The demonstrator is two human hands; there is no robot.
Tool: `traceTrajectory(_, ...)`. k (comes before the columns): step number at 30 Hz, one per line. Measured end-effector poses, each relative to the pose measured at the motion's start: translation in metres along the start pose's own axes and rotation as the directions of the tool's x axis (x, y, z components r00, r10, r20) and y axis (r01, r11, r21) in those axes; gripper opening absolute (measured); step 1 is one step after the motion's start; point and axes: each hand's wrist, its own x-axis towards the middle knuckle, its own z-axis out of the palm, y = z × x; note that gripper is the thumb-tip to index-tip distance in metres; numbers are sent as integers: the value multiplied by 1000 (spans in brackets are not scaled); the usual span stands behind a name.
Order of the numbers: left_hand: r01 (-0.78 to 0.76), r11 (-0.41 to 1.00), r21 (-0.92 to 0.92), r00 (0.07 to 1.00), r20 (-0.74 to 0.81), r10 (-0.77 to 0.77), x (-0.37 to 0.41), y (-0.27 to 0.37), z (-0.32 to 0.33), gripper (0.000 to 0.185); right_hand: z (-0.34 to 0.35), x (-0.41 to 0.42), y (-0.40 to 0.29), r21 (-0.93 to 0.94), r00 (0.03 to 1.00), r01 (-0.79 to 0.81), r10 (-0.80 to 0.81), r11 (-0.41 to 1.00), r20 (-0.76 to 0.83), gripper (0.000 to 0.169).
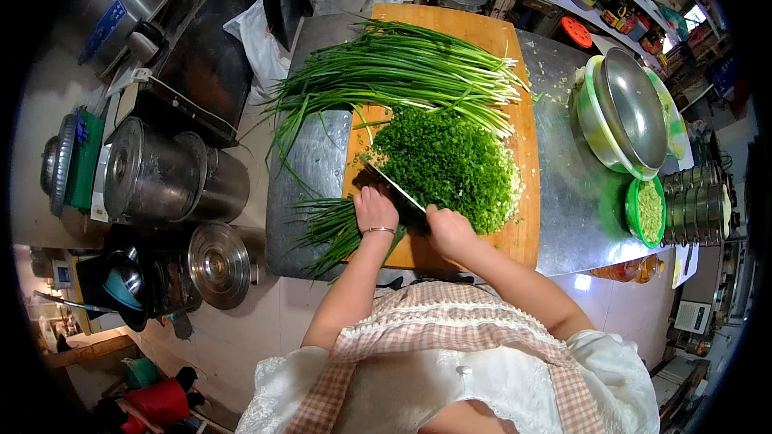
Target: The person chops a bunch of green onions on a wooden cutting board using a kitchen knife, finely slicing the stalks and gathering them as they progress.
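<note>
My right hand (449, 232) grips the handle of a kitchen cleaver (395, 185), whose blade slants up and left over the wooden cutting board (506, 253). Beside the blade, my left hand (375, 211) presses on a bunch of green scallions (329, 232); its fingertips lie close to the steel. The cut ends under those fingers are hidden. A broad heap of chopped scallions (440, 169) covers the middle of the board, paler towards its right edge. Behind the heap lies a thick layer of whole scallions (398, 66), white ends to the right, leaves hanging past the board's left side.
The board rests on a stainless steel table (573, 217). On its right side stand stacked metal and plastic bowls (633, 114) and a green basket (632, 211) of pale chopped food. Large steel pots (151, 172) stand left of the table. Loaded shelves (594, 15) line the back.
</note>
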Motion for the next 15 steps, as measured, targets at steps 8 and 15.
traceTrajectory(8,-73,994,-78,945,-323,44,0,-8,10,11,1,1,19,91,998,4,2,996,-68,23)
traceTrajectory(15,-8,994,-108,992,-122,-5,-1,-21,0,17,-45,-42,3,-25,996,58,-59,998,-72,21)
